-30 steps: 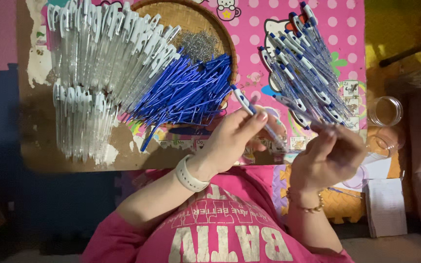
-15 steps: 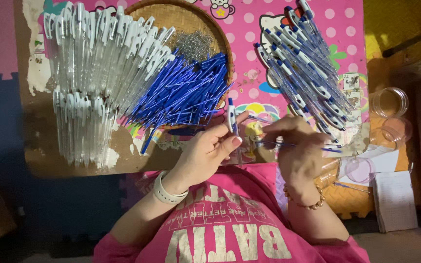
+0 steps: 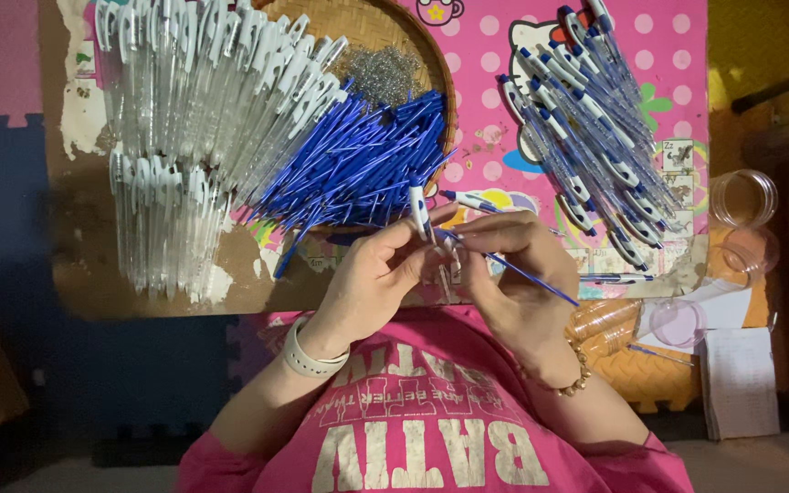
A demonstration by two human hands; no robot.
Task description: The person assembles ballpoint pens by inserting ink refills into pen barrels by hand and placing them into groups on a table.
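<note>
Fingers [image 3: 405,248] of left hand [image 3: 372,288] clamped on clear pen barrel [image 3: 421,213] with white-blue tip, held upright. Right hand [image 3: 513,274] fingers pinched on thin blue refill [image 3: 531,281], slanting down-right, meeting barrel at centre. Behind hands: blue refill pile [image 3: 358,169] in woven tray [image 3: 431,64], springs [image 3: 385,73] beside it. Empty barrels [image 3: 184,119] far left, assembled pens [image 3: 595,137] right on pink mat [image 3: 495,110].

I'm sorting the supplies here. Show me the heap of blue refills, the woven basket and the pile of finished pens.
blue refills [image 3: 358,169]: head view, middle of the heap.
woven basket [image 3: 372,23]: head view, bare upper rim.
finished pens [image 3: 595,137]: head view, centre of the pile.
</note>
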